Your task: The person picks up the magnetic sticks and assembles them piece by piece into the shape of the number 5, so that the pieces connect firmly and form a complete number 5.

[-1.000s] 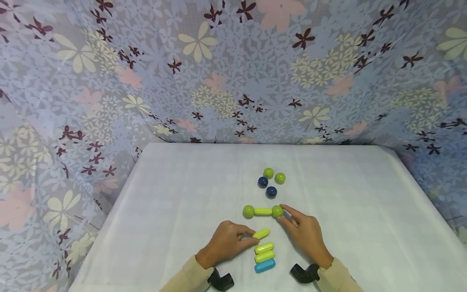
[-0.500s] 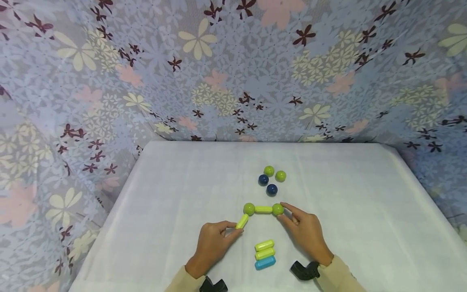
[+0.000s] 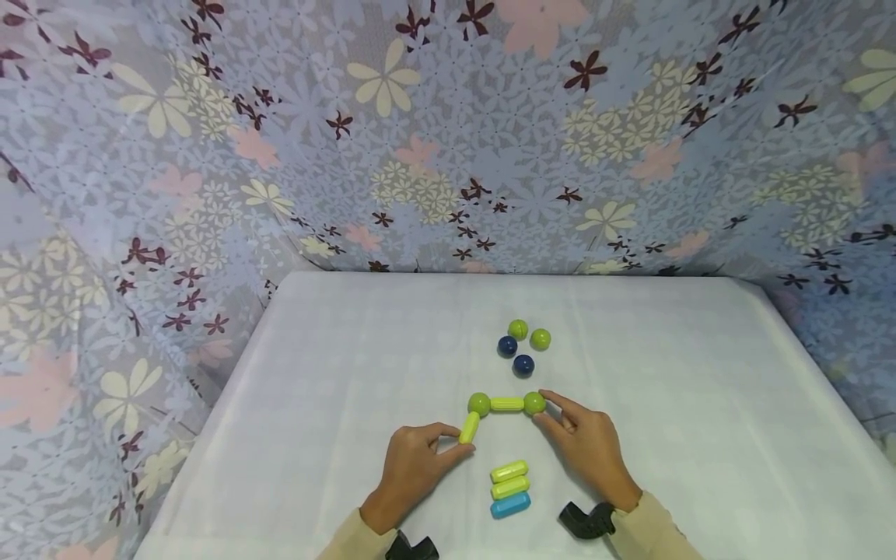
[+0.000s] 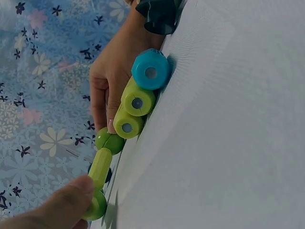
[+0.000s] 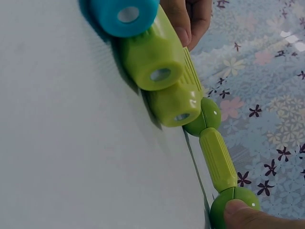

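Note:
My left hand pinches a lime magnetic rod between thumb and fingers. The rod's far end meets a green ball, and it slants from there toward me. A second lime rod runs sideways from this ball to another green ball. That right ball is held between the thumb and forefinger of my right hand. In the right wrist view, my right thumb lies against the ball. The left thumb hides most of its rod in the left wrist view.
Two lime rods and a blue rod lie side by side between my forearms. Beyond the joined pieces sit two green balls and two dark blue balls. A white cloth covers the table; flowered fabric hangs behind.
My left hand has carried the lime rod from beside the loose rods left and away from me to the left green ball, where it now touches. The right hand stays on its ball.

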Demonstrator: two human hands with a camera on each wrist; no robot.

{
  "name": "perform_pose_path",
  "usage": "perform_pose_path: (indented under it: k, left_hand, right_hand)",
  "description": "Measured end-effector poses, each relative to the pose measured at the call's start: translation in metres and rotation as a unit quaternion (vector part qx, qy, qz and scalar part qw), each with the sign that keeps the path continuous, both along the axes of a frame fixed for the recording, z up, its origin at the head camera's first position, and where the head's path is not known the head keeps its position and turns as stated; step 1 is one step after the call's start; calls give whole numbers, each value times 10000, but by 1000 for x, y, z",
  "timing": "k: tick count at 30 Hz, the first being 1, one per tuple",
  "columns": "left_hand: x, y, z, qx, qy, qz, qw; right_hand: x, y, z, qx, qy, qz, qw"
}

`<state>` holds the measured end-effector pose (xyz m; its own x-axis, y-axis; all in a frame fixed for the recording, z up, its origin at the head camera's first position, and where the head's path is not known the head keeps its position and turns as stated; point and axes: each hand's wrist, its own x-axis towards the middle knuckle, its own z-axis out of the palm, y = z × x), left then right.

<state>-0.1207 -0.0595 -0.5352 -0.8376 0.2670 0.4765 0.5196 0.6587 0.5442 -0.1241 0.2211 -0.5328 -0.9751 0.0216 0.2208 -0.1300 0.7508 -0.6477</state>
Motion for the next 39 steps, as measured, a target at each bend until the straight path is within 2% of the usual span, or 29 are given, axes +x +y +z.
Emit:
perform_pose_path:
  k: [3, 10, 17, 21, 24, 28, 33, 36, 39]
  left_hand:
    - [0, 0, -1, -21, -26, -81, 10000]
    - [1, 0, 0, 26, -387, -499, 9980]
    - [2, 1, 2, -4, -511, -806, 9954]
    - [2, 3, 3, -106, -584, -888, 9943]
    - [0, 1, 3, -29, -682, -957, 9931]
    - [-13, -3, 3, 417, -925, -1010, 9897]
    - [-43, -6, 3, 1088, -1223, -866, 9827]
    - [-58, -5, 3, 1092, -1410, -907, 9798]
    - [-68, -3, 4, 925, -1660, -1077, 9759]
  right_hand:
    - [0, 0, 0, -28, -37, -24, 10000]
    - [2, -1, 1, -7, 0, -9, 10000]
    - [2, -1, 1, 47, 44, 12, 10000]
    - [2, -1, 0, 66, 27, 6, 10000]
    - [2, -2, 0, 47, 25, 10, 10000]
    - [1, -2, 0, 41, 54, 48, 10000]
    - [0, -1, 1, 56, 84, -3, 9999]
    - [1, -1, 1, 22, 83, 0, 10000]
    - [2, -1, 0, -12, 68, 16, 10000]
